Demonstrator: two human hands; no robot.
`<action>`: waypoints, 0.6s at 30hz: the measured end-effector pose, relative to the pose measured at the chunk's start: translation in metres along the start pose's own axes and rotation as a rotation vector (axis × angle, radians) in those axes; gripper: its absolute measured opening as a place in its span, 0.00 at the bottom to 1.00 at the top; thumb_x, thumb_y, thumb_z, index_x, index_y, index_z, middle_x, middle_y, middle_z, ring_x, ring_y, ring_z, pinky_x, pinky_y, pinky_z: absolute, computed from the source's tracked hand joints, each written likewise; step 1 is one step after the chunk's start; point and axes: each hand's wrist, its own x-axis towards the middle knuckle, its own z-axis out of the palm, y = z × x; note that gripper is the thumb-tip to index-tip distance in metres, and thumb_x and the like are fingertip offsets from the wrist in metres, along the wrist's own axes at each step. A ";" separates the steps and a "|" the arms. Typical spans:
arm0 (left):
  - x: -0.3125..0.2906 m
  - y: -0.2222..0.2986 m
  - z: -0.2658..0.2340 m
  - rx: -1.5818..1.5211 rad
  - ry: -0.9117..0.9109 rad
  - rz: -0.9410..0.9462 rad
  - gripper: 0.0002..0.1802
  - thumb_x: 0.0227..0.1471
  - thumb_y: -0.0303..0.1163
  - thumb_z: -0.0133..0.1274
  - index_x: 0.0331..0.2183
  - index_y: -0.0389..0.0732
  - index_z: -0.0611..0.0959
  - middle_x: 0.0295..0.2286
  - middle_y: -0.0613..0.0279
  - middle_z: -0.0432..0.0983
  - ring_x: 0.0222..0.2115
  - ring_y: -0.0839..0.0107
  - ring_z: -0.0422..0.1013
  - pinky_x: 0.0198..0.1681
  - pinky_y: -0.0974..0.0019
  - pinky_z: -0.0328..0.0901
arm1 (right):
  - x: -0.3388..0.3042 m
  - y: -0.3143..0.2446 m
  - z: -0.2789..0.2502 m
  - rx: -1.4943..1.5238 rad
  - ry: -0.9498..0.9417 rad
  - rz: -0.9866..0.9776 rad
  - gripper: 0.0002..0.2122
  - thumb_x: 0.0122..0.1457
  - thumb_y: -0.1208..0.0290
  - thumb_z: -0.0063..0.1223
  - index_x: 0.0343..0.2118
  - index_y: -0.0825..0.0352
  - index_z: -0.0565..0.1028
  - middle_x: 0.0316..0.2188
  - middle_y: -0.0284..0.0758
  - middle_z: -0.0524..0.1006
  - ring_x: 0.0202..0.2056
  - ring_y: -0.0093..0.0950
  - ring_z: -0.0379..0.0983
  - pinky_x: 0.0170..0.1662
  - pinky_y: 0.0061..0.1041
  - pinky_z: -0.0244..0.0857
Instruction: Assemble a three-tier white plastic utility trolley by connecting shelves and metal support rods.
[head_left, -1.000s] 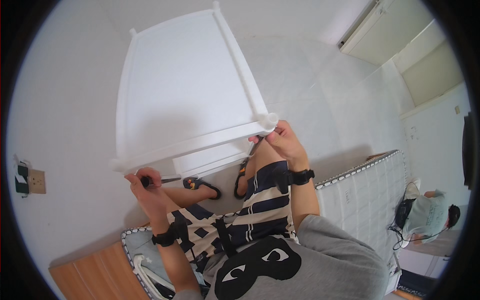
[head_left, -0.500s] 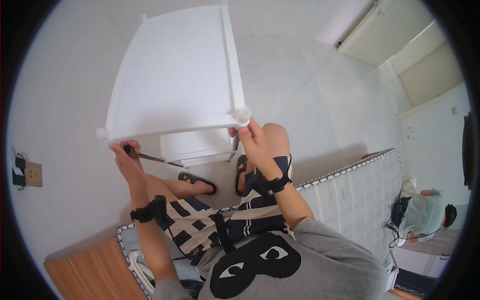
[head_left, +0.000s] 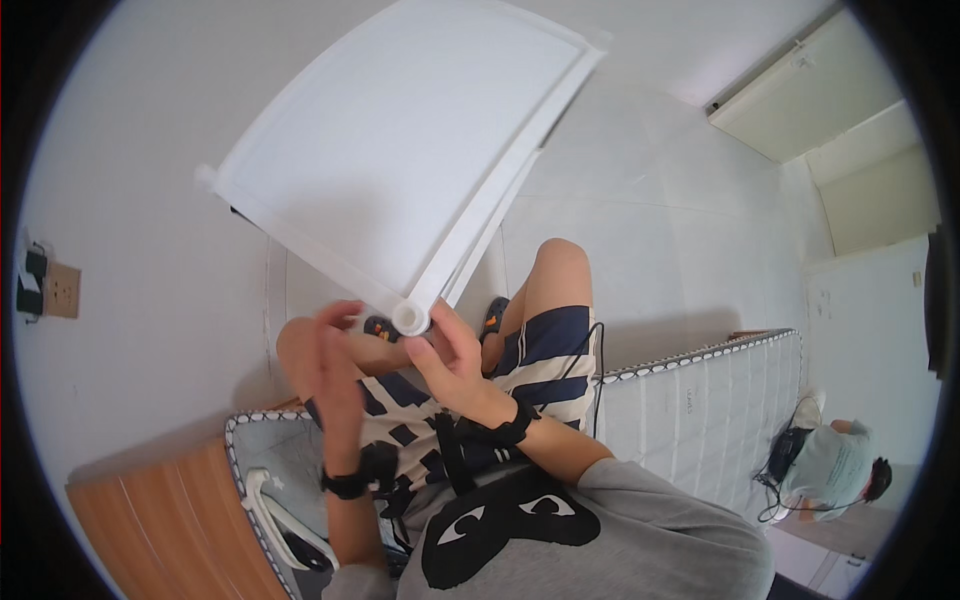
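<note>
A white plastic shelf rack (head_left: 400, 140) is in front of me, its flat top panel angled with one corner toward my body. At that near corner is a round, hollow socket (head_left: 410, 318). My right hand (head_left: 455, 365) grips the rack there, thumb against the socket and fingers behind the edge. Just left of the same corner, my left hand (head_left: 338, 365) is off the rack, blurred by motion, fingers stretched and nothing visible in them. Beneath the top panel, a lower tier's edge (head_left: 500, 205) shows along the right side; the rest of it is hidden.
I sit on a bed with a pale quilted mattress (head_left: 680, 430). A wooden board (head_left: 170, 520) stands at the lower left, near a white and black object (head_left: 285, 525). A wall socket (head_left: 63, 290) is at left. Another person (head_left: 835, 465) is at far right.
The rack has turned so its near right corner now points at me, shifted left and closer. My left hand has let go of the left side, and my right hand has moved left with the corner.
</note>
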 end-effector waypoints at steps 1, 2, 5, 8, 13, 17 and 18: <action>-0.015 0.001 0.011 0.002 0.017 -0.015 0.21 0.65 0.41 0.37 0.49 0.34 0.71 0.44 0.59 0.70 0.46 0.71 0.66 0.54 0.67 0.58 | -0.003 -0.004 0.002 0.076 -0.011 -0.002 0.17 0.58 0.76 0.49 0.49 0.75 0.67 0.42 0.42 0.70 0.38 0.32 0.69 0.44 0.23 0.62; -0.027 -0.003 0.022 -0.153 0.017 -0.079 0.21 0.64 0.39 0.40 0.49 0.32 0.70 0.46 0.57 0.68 0.46 0.70 0.64 0.54 0.65 0.57 | -0.005 -0.005 0.002 0.151 -0.029 -0.005 0.17 0.58 0.77 0.48 0.49 0.75 0.67 0.43 0.43 0.69 0.40 0.33 0.69 0.45 0.24 0.62; -0.036 -0.006 0.031 -0.283 -0.042 -0.100 0.23 0.63 0.40 0.42 0.51 0.31 0.67 0.48 0.56 0.66 0.48 0.69 0.63 0.54 0.65 0.55 | -0.012 -0.020 -0.014 -0.136 -0.086 -0.053 0.17 0.58 0.75 0.48 0.49 0.76 0.67 0.47 0.44 0.67 0.45 0.32 0.66 0.49 0.29 0.60; -0.022 0.010 0.038 -0.361 -0.186 -0.108 0.29 0.62 0.47 0.43 0.53 0.31 0.66 0.48 0.57 0.66 0.49 0.69 0.61 0.54 0.67 0.53 | -0.014 -0.012 -0.033 -0.288 -0.041 -0.075 0.16 0.61 0.71 0.47 0.49 0.75 0.69 0.48 0.41 0.67 0.45 0.30 0.65 0.49 0.32 0.60; -0.020 0.000 0.055 -0.406 -0.263 0.008 0.32 0.61 0.54 0.40 0.50 0.33 0.68 0.42 0.61 0.69 0.39 0.76 0.62 0.43 0.71 0.58 | 0.009 -0.027 -0.027 0.497 0.081 0.365 0.13 0.64 0.67 0.46 0.44 0.72 0.72 0.39 0.34 0.72 0.37 0.23 0.65 0.43 0.25 0.59; -0.024 0.002 0.051 -0.321 -0.263 0.023 0.34 0.59 0.58 0.40 0.47 0.35 0.70 0.37 0.66 0.70 0.30 0.81 0.62 0.33 0.75 0.58 | 0.010 -0.029 -0.031 0.513 0.057 0.365 0.09 0.64 0.70 0.46 0.39 0.71 0.73 0.32 0.31 0.74 0.32 0.21 0.66 0.40 0.21 0.60; -0.024 0.001 0.053 -0.312 -0.240 0.038 0.35 0.58 0.59 0.40 0.48 0.34 0.69 0.37 0.66 0.71 0.29 0.81 0.63 0.33 0.75 0.59 | 0.007 -0.028 -0.032 0.509 0.068 0.362 0.09 0.64 0.70 0.46 0.39 0.71 0.73 0.32 0.31 0.74 0.32 0.21 0.66 0.40 0.21 0.60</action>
